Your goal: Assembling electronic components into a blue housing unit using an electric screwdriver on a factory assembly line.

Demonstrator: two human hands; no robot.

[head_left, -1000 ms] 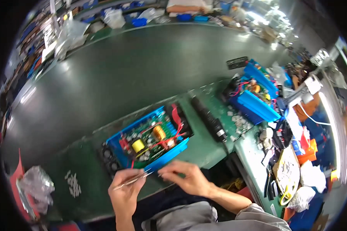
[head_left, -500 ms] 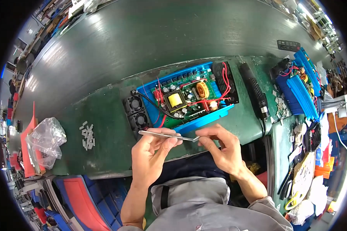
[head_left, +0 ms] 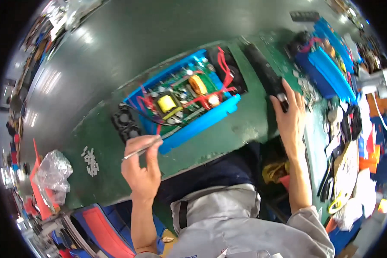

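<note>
My left hand (head_left: 141, 174) pinches metal tweezers (head_left: 138, 152) near the front left corner of an open blue metal case (head_left: 202, 127). Whether anything sits in the tweezers' tips does not show. Inside the case lies a green circuit board with a yellow transformer (head_left: 166, 103), a copper-wound coil (head_left: 198, 84) and red wires. Black fans (head_left: 125, 122) close off its left end. To the right, my right hand (head_left: 293, 122) has its thumb and fingers round the near end of a black electric screwdriver (head_left: 262, 66), which lies on the green bench mat.
Small pale pieces (head_left: 90, 162) lie at the left, near a clear plastic bag (head_left: 53, 172). More small flat pieces (head_left: 306, 88) are scattered right of the screwdriver, beside another blue-cased unit (head_left: 331, 71). A black vented panel (head_left: 304, 16) lies at the far right.
My hands have parted. The right has gone from the tweezers' tip to the screwdriver, while the left has drawn back leftward with the tweezers. The whole view has shifted and tilted.
</note>
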